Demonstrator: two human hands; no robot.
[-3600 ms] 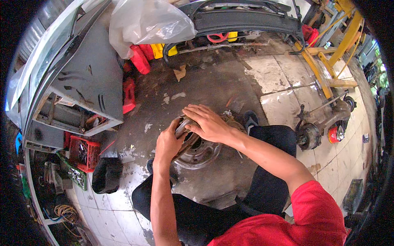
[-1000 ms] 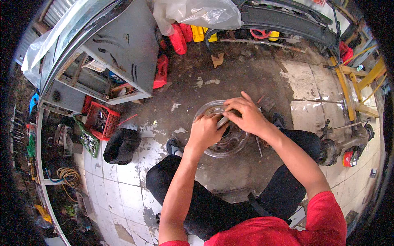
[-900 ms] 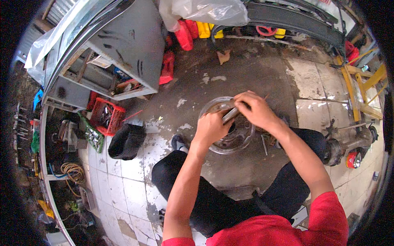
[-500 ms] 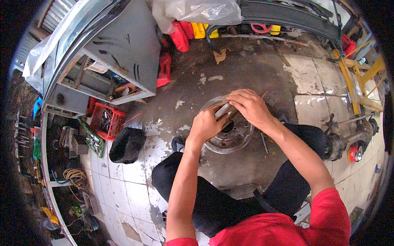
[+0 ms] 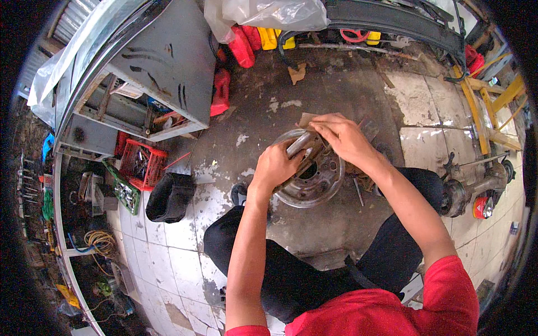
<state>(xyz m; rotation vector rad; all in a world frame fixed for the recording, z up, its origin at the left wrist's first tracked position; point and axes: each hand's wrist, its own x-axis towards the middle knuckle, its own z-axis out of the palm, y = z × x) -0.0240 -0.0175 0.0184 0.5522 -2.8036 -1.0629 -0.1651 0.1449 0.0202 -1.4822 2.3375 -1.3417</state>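
Observation:
My left hand [image 5: 277, 168] is closed round a curved metal brake shoe [image 5: 301, 143], tilted upward above the floor. At its upper end my right hand [image 5: 344, 137] presses a small brown sheet that looks like sandpaper [image 5: 306, 119], its edge sticking out past the fingertips. Under both hands a round steel wheel rim [image 5: 319, 193] lies flat on the floor, its upper part partly hidden by them. Between the hands, the lower part of the shoe is partly covered by my left fingers.
A thin metal rod [image 5: 358, 192] lies right of the rim. To the left are a black boot-like container [image 5: 170, 199], a red crate [image 5: 147, 165], a green tool case [image 5: 124, 190] and a grey cabinet [image 5: 174, 73]. An axle part [image 5: 476, 190] and yellow stand [image 5: 476, 112] are at right.
My right hand has shifted slightly up and left along the shoe, and more of the brown sheet shows beyond its fingers. My left hand keeps its hold, slightly shifted left.

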